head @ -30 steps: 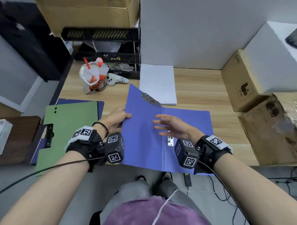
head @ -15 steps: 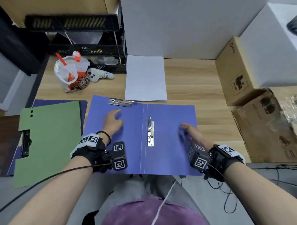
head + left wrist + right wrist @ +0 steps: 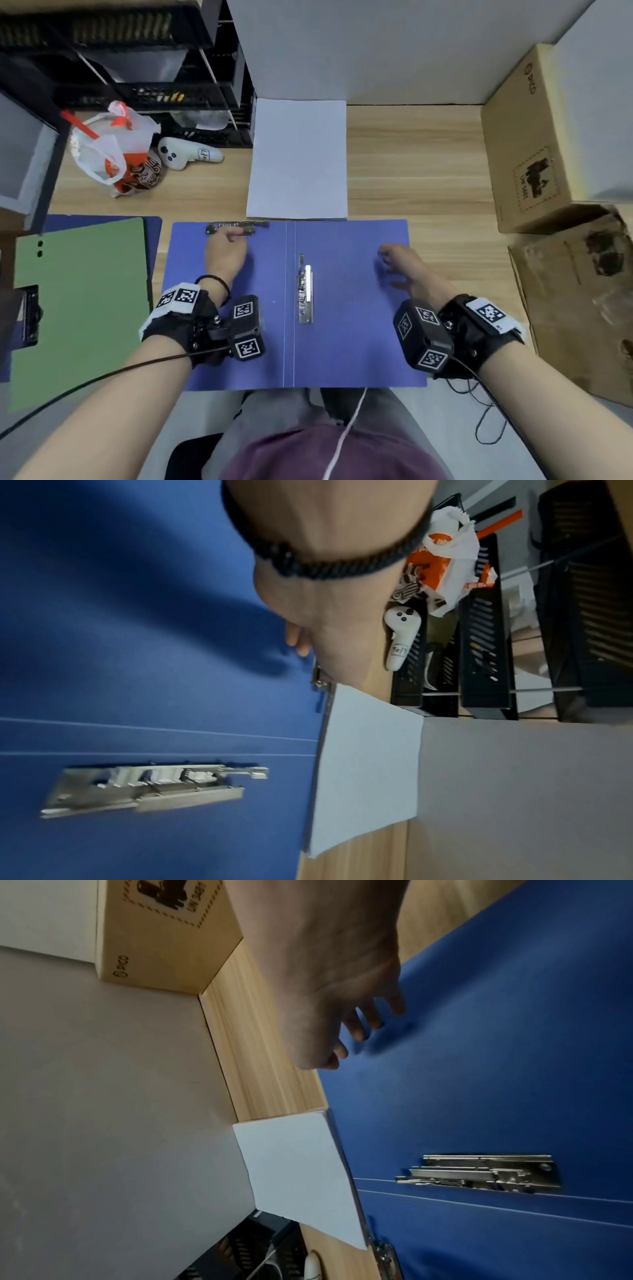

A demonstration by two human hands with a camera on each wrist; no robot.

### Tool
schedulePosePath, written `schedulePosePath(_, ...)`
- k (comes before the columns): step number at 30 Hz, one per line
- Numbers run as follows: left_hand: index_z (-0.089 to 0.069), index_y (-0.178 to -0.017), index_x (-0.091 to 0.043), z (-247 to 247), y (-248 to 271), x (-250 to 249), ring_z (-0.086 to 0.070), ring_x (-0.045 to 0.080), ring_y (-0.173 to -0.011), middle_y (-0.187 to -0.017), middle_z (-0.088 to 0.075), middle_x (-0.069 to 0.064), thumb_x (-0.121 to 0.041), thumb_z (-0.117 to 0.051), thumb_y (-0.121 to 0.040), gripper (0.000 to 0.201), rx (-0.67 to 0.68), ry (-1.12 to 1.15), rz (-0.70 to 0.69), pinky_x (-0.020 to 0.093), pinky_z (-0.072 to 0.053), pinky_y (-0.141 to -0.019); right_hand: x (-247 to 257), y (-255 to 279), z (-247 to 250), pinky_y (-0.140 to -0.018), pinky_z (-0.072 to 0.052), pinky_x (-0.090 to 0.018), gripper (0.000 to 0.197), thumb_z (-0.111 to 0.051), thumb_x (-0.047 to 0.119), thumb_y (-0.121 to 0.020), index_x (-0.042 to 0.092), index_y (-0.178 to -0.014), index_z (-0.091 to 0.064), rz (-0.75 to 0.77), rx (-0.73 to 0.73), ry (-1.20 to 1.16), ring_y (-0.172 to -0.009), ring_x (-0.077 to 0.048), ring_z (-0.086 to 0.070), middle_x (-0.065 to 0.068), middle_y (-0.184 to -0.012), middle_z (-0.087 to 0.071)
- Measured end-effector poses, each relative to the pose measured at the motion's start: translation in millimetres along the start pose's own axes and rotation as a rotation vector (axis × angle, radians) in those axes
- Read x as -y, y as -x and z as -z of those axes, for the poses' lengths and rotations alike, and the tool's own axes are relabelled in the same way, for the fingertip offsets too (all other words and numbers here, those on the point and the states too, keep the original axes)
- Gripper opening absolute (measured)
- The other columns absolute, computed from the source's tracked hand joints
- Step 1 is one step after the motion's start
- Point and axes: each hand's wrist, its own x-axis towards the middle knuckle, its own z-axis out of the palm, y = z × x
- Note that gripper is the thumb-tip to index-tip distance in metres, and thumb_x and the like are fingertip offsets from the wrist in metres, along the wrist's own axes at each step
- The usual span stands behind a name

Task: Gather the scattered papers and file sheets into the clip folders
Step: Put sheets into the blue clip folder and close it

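A blue clip folder (image 3: 342,342) lies open and flat at the desk's front edge. It has a metal lever clip (image 3: 305,291) beside the spine and a second metal clip (image 3: 236,226) at the far edge of its left cover. My left hand (image 3: 230,245) rests on the left cover with its fingertips touching that far clip. My right hand (image 3: 399,262) is over the right cover near its outer edge, fingers loosely spread and holding nothing. A stack of white paper (image 3: 297,159) lies just behind the folder. A green folder (image 3: 82,301) with a black clip (image 3: 29,317) lies to the left.
A plastic bag with a drink cup (image 3: 113,150) and a white controller (image 3: 186,156) sit at the back left in front of black trays (image 3: 154,85). Cardboard boxes (image 3: 534,144) line the right side. A grey wall (image 3: 359,51) closes the back.
The folder's left cover went from half raised to flat on the desk. My left hand slid forward to the far clip, and my right hand moved rightward across the right cover.
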Motion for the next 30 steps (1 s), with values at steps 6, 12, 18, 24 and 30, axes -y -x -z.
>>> schedulePosePath(6, -0.064, -0.104, -0.019, -32, -12, -49, -0.054, 0.011, -0.075, -0.093, -0.062, -0.002, -0.001, -0.048, -0.091, 0.028, 0.219, 0.09, -0.163, 0.008, -0.044, -0.052, 35, -30, -9, -0.053, -0.033, -0.025, 0.014, -0.048, 0.015, -0.092, 0.022, -0.08, -0.051, 0.06, 0.145, -0.158, -0.059, -0.012, -0.041, 0.002, -0.076, -0.051)
schedulePosePath(12, -0.066, -0.114, -0.017, -78, -16, -82, -0.057, 0.012, -0.089, -0.105, -0.063, -0.003, -0.002, -0.049, -0.087, 0.035, 0.299, -0.013, -0.191, 0.011, -0.043, -0.07, 58, -50, -23, -0.048, -0.023, -0.025, 0.032, -0.043, 0.005, -0.086, 0.026, -0.066, -0.029, 0.083, 0.226, -0.106, -0.055, -0.014, -0.025, 0.002, -0.066, -0.027)
schedulePosePath(18, -0.062, -0.12, -0.014, -116, -28, -96, -0.056, 0.012, -0.101, -0.114, -0.063, 0.0, -0.007, -0.045, -0.091, 0.034, 0.344, -0.134, -0.151, 0.02, -0.041, -0.086, 61, -67, -37, -0.053, -0.032, -0.026, 0.027, -0.038, 0.009, -0.083, 0.025, -0.084, -0.06, 0.116, 0.264, 0.016, -0.065, -0.014, -0.032, -0.003, -0.077, -0.037)
schedulePosePath(24, -0.057, -0.085, -0.023, -125, -37, -104, -0.053, 0.017, -0.086, -0.089, -0.058, -0.006, -0.034, -0.051, -0.092, 0.014, 0.326, -0.256, -0.055, 0.028, -0.039, -0.076, 60, -68, -40, -0.053, -0.026, -0.027, 0.037, -0.031, 0.005, -0.087, -0.009, -0.107, -0.058, 0.244, 0.256, 0.112, -0.064, -0.017, -0.028, -0.004, -0.069, -0.037)
schedulePosePath(30, -0.043, -0.067, -0.023, -132, -38, -135, -0.044, 0.014, -0.06, -0.064, -0.046, -0.006, -0.067, -0.056, -0.08, 0.048, 0.393, -0.481, 0.016, 0.03, -0.031, -0.059, 67, -68, -40, -0.052, -0.027, -0.025, 0.023, -0.032, -0.002, -0.087, 0.002, -0.065, -0.039, 0.395, 0.295, 0.343, -0.059, -0.018, -0.028, -0.005, -0.08, -0.037)
